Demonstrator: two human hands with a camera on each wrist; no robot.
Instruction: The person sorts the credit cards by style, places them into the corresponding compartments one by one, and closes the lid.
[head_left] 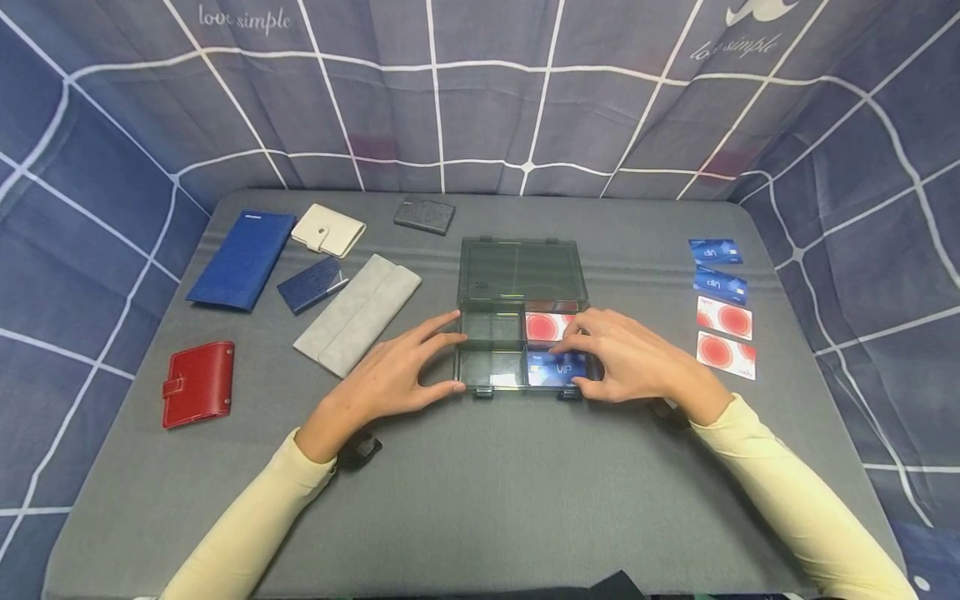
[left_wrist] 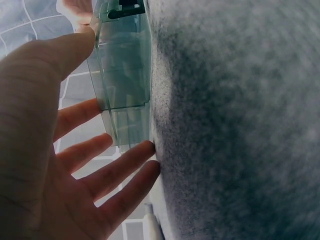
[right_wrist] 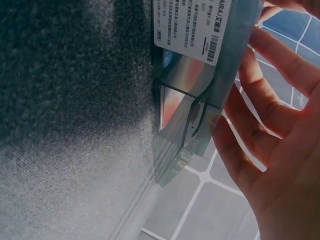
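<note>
With straight fingers, the left hand (head_left: 390, 375) steadies the open box (head_left: 521, 321) mid-table while the right hand (head_left: 622, 358) presses a blue card (head_left: 553, 367) into its near-right compartment, likely card sorting.

A grey worktop (head_left: 480, 500) carries everything, with a blue checked cloth (head_left: 480, 100) behind it. Taking the red wallet (head_left: 198, 383) near the left edge as the landmark: up and behind it lies a long blue wallet (head_left: 242, 259), then a cream wallet (head_left: 328, 229), a small navy card case (head_left: 312, 284) and a long grey envelope wallet (head_left: 357, 313) further right. A dark grey card holder (head_left: 424, 215) sits farther back. Far to the right, four cards (head_left: 723, 304) lie in a column, two blue, two red-and-white.
</note>
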